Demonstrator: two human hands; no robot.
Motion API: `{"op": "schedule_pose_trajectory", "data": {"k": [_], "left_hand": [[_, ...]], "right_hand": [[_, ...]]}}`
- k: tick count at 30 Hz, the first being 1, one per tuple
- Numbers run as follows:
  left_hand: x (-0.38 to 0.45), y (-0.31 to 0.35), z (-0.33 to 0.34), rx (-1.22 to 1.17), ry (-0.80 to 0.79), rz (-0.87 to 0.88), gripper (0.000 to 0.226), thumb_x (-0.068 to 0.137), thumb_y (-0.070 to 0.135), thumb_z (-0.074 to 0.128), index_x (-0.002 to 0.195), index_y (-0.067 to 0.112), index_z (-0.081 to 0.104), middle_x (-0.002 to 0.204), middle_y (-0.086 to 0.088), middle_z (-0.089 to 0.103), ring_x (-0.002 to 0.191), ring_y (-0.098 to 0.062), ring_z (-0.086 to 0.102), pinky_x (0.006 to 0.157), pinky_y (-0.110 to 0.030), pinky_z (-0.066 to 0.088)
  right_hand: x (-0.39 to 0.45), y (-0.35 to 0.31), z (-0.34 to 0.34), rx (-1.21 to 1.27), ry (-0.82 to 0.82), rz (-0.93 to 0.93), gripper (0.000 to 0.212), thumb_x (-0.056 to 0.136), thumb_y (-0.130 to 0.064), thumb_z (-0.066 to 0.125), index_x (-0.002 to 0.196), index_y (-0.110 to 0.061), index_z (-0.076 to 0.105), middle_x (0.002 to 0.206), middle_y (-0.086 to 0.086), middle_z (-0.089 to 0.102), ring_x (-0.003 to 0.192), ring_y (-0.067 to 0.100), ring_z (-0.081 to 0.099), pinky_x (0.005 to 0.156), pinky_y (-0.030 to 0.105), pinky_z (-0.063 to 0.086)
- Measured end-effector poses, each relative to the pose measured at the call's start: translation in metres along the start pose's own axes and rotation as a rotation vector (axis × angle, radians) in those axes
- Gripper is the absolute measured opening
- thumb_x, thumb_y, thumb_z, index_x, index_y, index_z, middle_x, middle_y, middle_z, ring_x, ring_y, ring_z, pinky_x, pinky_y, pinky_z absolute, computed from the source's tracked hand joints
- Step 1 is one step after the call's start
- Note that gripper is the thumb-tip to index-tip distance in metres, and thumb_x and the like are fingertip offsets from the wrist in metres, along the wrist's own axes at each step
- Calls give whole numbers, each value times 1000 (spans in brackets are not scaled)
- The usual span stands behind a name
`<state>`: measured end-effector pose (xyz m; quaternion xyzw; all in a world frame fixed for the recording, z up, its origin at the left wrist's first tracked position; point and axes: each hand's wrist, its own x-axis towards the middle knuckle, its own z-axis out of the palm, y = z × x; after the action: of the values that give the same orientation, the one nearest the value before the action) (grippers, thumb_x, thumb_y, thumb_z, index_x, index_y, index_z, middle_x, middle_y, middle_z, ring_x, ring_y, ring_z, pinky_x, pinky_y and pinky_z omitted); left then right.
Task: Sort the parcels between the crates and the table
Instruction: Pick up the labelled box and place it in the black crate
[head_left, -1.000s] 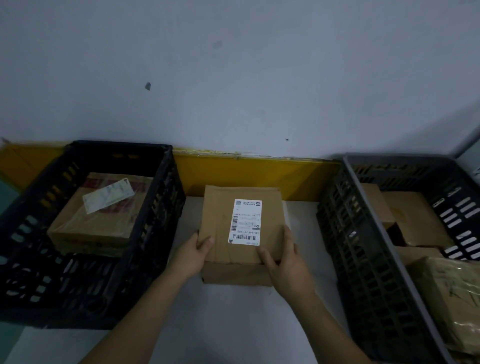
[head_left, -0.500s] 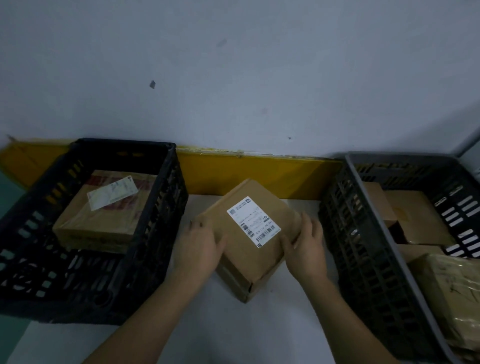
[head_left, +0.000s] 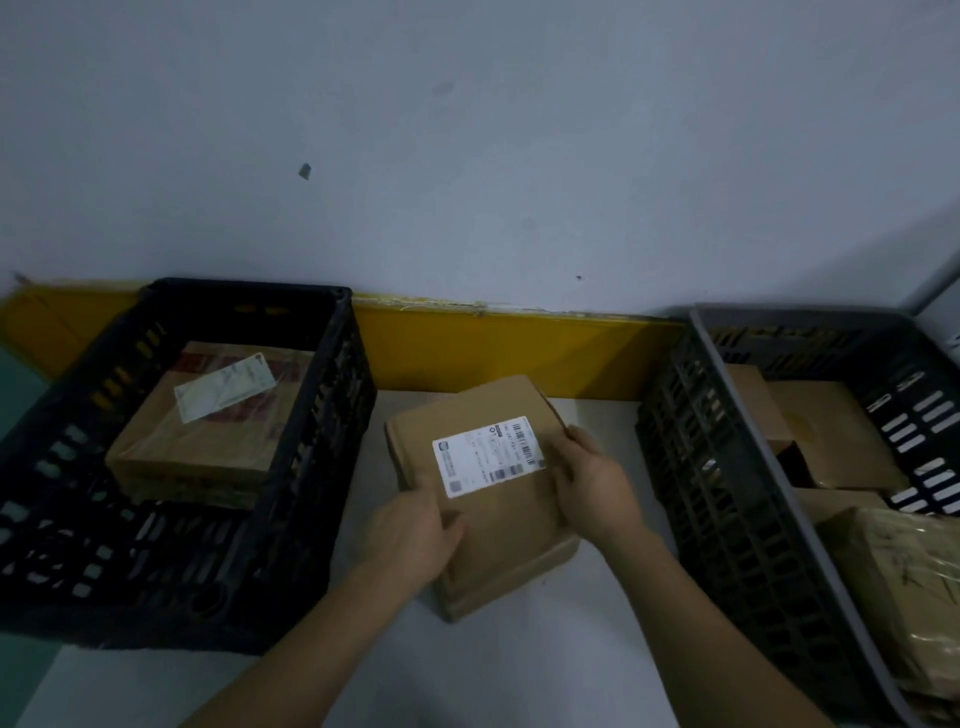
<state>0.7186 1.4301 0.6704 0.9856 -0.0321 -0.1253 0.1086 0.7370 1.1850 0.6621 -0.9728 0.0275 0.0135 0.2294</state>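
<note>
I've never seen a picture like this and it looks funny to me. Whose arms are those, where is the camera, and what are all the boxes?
The camera sits on a person's head and looks down, so you see their own two arms. Their left hand and right hand grip a brown cardboard parcel with a white label, tilted over the pale table. On the left stands a black crate with one taped parcel inside. On the right stands a grey crate holding several more brown parcels. Behind them is a plain wall with a yellow strip.
</note>
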Motion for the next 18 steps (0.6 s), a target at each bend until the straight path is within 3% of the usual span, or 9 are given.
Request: {"op": "schedule_pose_trajectory", "data": {"k": [2, 4, 6, 8, 10, 12, 14, 16, 18], "left_hand": [[-4, 1, -1, 49, 54, -1, 49, 105, 58, 53, 135, 20, 57, 115, -1, 76, 102, -24, 74, 66, -30, 43], [4, -3, -7, 101, 160, -17, 52, 104, 64, 50, 133, 22, 58, 120, -4, 71, 105, -24, 71, 66, -32, 45], [19, -10, -10, 151, 236, 4, 78, 99, 73, 50, 154, 21, 37, 151, -14, 50, 137, -34, 53, 93, -43, 50], [39, -20, -12, 163, 155, 75, 106, 94, 83, 46, 170, 22, 6, 174, -20, 12, 163, -41, 10, 122, -57, 31], [56, -29, -9, 120, 26, 127, 117, 89, 91, 41, 171, 24, -10, 179, -16, -12, 165, -36, -14, 130, -62, 15], [65, -34, -8, 94, -37, 109, 122, 83, 98, 38, 171, 26, -4, 179, -14, -3, 166, -34, -5, 128, -62, 18], [67, -34, -12, 147, 34, 69, 118, 79, 101, 34, 168, 26, 16, 169, -13, 29, 157, -34, 27, 116, -57, 33], [65, -31, -14, 205, 147, 41, 103, 82, 97, 34, 154, 23, 40, 146, -10, 56, 133, -32, 53, 102, -50, 42], [60, -28, -10, 137, 129, 26, 87, 85, 94, 40, 135, 24, 50, 126, -6, 68, 110, -28, 66, 92, -43, 51]], "right_hand": [[1, -5, 0, -94, -24, 87, 54, 111, -40, 50, 163, -27, 38, 172, 8, 33, 153, 35, 40, 121, 54, 42], [-15, -11, 5, -137, 4, 275, 78, 104, -63, 53, 166, -30, 21, 175, 14, 19, 157, 43, 29, 121, 62, 39], [-41, -19, 15, -57, -5, 415, 104, 92, -84, 52, 168, -34, 3, 178, 15, 1, 151, 49, 39, 113, 61, 49], [-61, -29, 28, 26, -90, 433, 111, 88, -91, 45, 169, -35, -7, 177, 15, -14, 130, 43, 63, 99, 51, 61], [-67, -32, 36, 74, -134, 395, 104, 95, -85, 41, 170, -32, -7, 176, 20, -21, 113, 31, 72, 92, 39, 64], [-59, -28, 35, 123, -112, 345, 95, 103, -74, 44, 171, -30, -5, 177, 19, -13, 102, 21, 70, 84, 28, 62], [-47, -18, 29, 184, -55, 272, 84, 108, -60, 48, 172, -28, 4, 175, 14, 10, 103, 18, 66, 79, 24, 56], [-32, -5, 22, 169, 16, 200, 70, 112, -47, 46, 171, -27, 13, 175, 12, 14, 121, 32, 66, 91, 37, 59], [-17, 9, 16, 91, 63, 174, 60, 114, -36, 44, 170, -23, 23, 179, 11, 14, 133, 39, 61, 101, 46, 57]]}}
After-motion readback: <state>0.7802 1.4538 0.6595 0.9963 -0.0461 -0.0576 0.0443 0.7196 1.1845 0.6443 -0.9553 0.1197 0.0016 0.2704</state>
